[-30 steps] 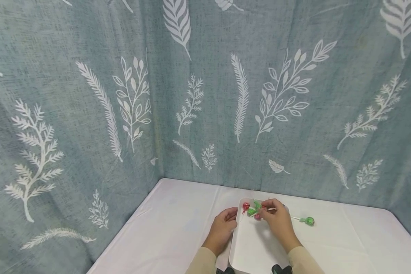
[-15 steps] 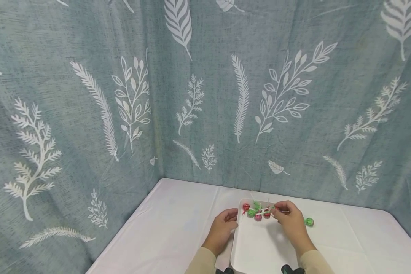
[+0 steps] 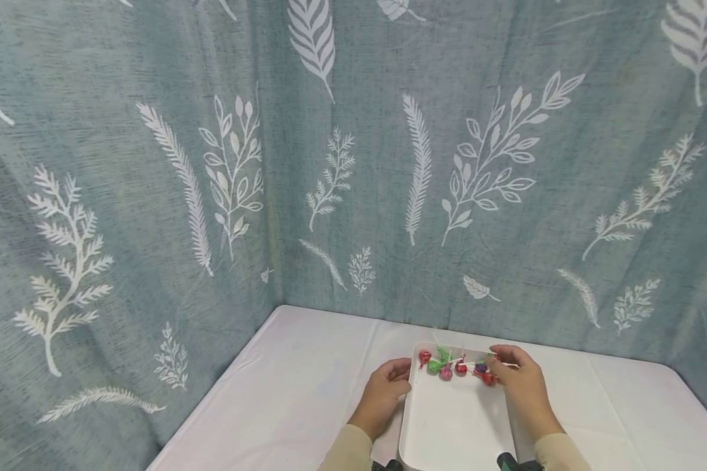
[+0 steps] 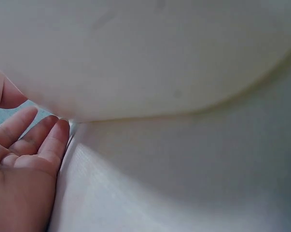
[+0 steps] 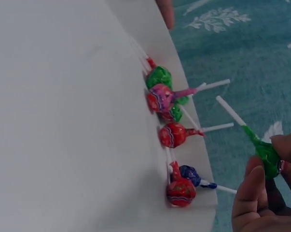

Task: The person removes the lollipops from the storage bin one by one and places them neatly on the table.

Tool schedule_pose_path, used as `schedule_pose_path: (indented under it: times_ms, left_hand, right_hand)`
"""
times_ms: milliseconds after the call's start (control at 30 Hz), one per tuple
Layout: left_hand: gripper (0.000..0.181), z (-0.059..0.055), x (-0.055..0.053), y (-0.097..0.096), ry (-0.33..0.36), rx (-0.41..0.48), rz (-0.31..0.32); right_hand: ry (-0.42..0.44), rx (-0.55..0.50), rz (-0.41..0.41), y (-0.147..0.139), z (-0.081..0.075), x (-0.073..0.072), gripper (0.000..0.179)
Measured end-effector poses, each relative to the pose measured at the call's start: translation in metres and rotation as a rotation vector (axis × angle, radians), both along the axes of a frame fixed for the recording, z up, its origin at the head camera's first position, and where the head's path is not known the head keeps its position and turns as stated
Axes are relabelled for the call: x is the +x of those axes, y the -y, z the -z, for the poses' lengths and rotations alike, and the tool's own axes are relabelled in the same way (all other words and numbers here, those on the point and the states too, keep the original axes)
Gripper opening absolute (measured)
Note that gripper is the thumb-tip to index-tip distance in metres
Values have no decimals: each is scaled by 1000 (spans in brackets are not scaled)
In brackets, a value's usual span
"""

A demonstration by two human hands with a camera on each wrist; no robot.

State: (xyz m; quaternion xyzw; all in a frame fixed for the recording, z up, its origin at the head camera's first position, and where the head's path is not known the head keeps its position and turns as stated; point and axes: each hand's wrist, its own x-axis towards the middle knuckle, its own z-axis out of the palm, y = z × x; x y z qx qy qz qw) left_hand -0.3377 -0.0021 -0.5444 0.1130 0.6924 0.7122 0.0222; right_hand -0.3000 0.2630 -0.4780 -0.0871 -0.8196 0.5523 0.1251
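A white tray point(image 3: 456, 418) lies on the table, with several wrapped lollipops along its far end. My left hand point(image 3: 383, 396) rests beside the tray's left wall, its relaxed fingers point(image 4: 53, 140) touching the outside. Over the far right corner, my right hand point(image 3: 523, 386) pinches a green lollipop point(image 5: 267, 157) by its wrapped head, stick pointing away. The right wrist view shows a green lollipop point(image 5: 159, 77), a pink one point(image 5: 159, 98), a red one point(image 5: 173, 135), a blue one point(image 5: 189, 175) and another red one point(image 5: 181, 192) against the tray wall.
A white cloth point(image 3: 312, 373) covers the table. Behind it and to the left hangs a blue-green curtain point(image 3: 377, 196) with white leaf prints.
My right hand has moved right along the tray's far end, uncovering red and blue lollipops. A green lollipop seen earlier on the table at the right no longer shows. My left hand stays put.
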Motion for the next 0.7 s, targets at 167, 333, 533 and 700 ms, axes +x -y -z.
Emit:
schedule_pose_path:
  times_ms: [167,333,533,700]
  left_hand:
    - [59,-1,1,-1,6,-4,-9]
    - [59,-1,2,-2,7,1,-15]
    - [58,-3,1,-3,0,-1,-10]
    - [57,-1,-1,-4,7,13,-11]
  right_hand:
    - [30,-8,7,-10,4,-1,35]
    - [35,-24,13,-18,6,2,36]
    - [37,-63,10,-29,7,3,39]
    - [27,-41,27,-40,10,6,39]
